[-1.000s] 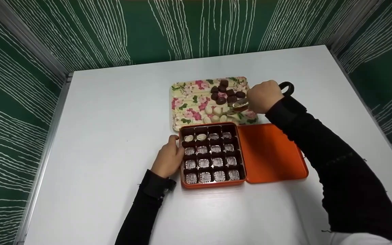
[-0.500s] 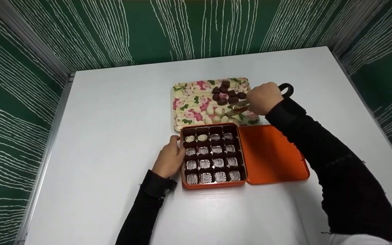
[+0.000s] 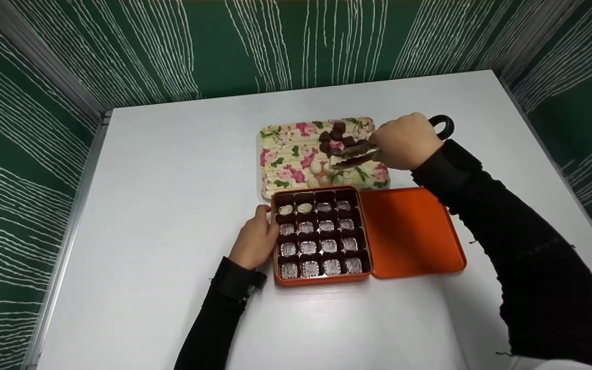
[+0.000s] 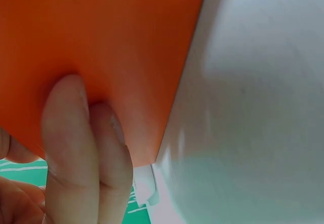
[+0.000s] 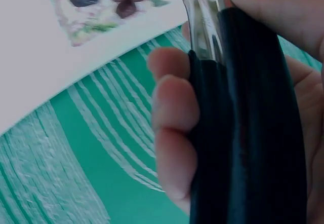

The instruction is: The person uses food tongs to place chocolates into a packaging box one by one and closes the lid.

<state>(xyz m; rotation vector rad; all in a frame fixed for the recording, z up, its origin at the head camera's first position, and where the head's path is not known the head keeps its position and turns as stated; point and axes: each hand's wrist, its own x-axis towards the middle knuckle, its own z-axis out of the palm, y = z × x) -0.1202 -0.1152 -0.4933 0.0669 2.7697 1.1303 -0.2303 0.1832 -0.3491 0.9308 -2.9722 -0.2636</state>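
Left hand (image 3: 254, 239) pinching the left side of the orange chocolate box (image 3: 321, 280), right hand (image 3: 406, 142) wrapped round black-handled tongs (image 5: 263, 115) over the flowery tray (image 3: 288, 149) behind the box, brown chocolates (image 3: 336, 135) and white chocolates (image 3: 316, 167) on that tray, two white ones in the box's back-left cups, orange lid (image 3: 411, 231) right of the box.

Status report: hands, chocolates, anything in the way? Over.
Left hand on orange square box. Right hand gripping black-handled metal tongs over floral rectangular tray. Two white oval chocolates in box; tongs' load unclear. No obstruction visible.
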